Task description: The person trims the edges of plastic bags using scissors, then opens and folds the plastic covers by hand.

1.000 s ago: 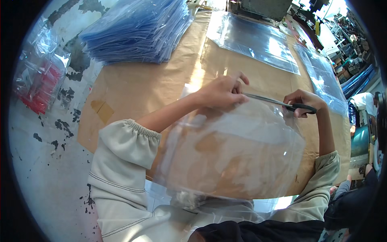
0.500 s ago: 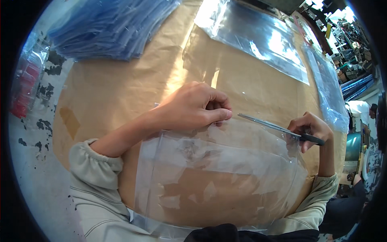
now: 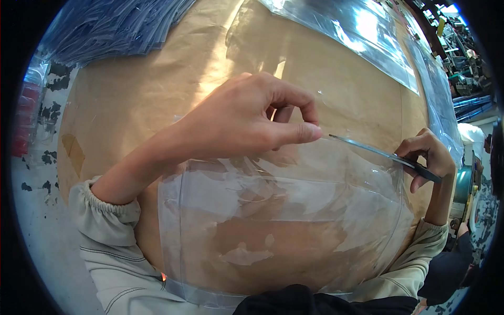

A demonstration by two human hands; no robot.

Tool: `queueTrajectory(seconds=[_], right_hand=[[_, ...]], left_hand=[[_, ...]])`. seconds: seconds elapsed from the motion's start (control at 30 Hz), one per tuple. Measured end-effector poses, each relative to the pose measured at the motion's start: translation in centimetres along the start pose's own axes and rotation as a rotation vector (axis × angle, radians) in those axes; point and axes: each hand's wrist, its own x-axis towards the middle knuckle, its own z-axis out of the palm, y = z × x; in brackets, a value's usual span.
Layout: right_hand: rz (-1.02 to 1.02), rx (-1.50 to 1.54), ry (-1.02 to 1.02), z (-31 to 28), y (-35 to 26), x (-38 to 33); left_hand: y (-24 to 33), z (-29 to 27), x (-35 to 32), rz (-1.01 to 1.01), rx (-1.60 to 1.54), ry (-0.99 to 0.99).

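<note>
A clear plastic bag or sheet point(image 3: 294, 220) with seams lies in front of me over brown paper. Above its far edge, my left hand point(image 3: 247, 113) is closed, with thumb and forefinger pinched together. Whatever is between those fingertips is too small to make out. To the right, my right hand point(image 3: 428, 155) grips a pair of scissors point(image 3: 367, 147) by its black handle. The blades look closed or nearly so, and their tip points left, just short of my left thumb. The plastic's right edge lies near my right hand.
Brown paper point(image 3: 147, 94) covers the table. A thick pile of bluish plastic sleeves point(image 3: 115, 26) lies at the far left, and clear plastic sheets point(image 3: 341, 31) at the far right. Red packets point(image 3: 30, 105) sit at the left edge. A person's white top point(image 3: 471, 137) shows at right.
My left hand has lifted and shifted right, still pinched. My right hand has moved a little up and right with the scissors. The view has shifted slightly.
</note>
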Motion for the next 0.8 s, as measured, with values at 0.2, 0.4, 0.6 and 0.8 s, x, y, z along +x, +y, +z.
queueTrajectory(seconds=[0.2, 0.4, 0.6, 0.8], right_hand=[[0.009, -0.028, 0.049, 0.4, -0.5, 0.5], [0.014, -0.106, 0.088, 0.2, -0.5, 0.3], [-0.021, -0.126, 0.093, -0.1, -0.3, 0.4], [-0.121, -0.081, 0.058, -0.1, 0.7, 0.6]], left_hand=[[-0.2, 0.7, -0.3, 0.043, -0.146, 0.030], [-0.9, 1.1, 0.0, 0.139, -0.229, 0.028], [0.4, 0.6, -0.6, 0.123, -0.188, 0.008], [0.1, 1.0, -0.4, 0.087, -0.266, -0.002]])
